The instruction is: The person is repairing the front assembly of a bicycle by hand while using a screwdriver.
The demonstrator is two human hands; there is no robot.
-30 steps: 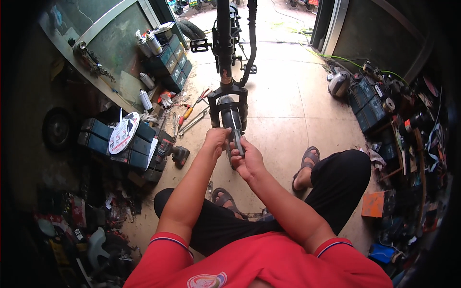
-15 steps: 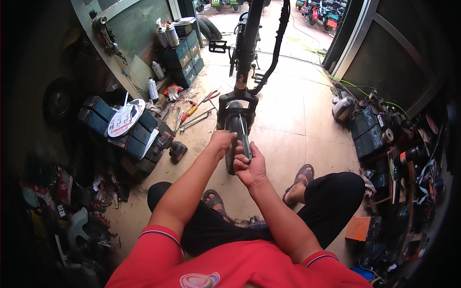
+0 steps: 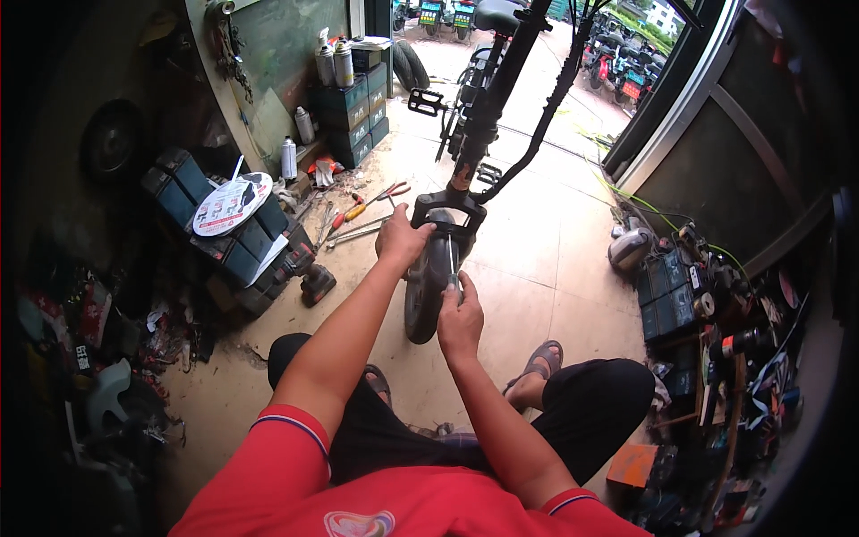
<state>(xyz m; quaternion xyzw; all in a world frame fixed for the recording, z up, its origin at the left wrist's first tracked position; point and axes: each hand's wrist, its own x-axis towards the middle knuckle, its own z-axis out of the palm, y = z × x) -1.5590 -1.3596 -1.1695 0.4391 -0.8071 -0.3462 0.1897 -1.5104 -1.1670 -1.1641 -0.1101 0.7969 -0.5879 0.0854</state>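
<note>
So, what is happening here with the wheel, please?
A person in a red shirt sits on the workshop floor before a small black bike. The left hand grips the top of the front wheel at the fork. The right hand holds a thin metal tool against the tyre. Hand tools lie on the floor nearby.

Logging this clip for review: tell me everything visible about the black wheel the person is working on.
The wheel is small, with a dark rubber tyre, seen almost edge-on. It stands upright on the tiled floor, set in a black fork at the lower end of a slanted black frame tube. The left hand rests on its top beside the fork; the right hand is against its right side, holding a thin metal tool to it. Hub and spokes are hidden.
</note>
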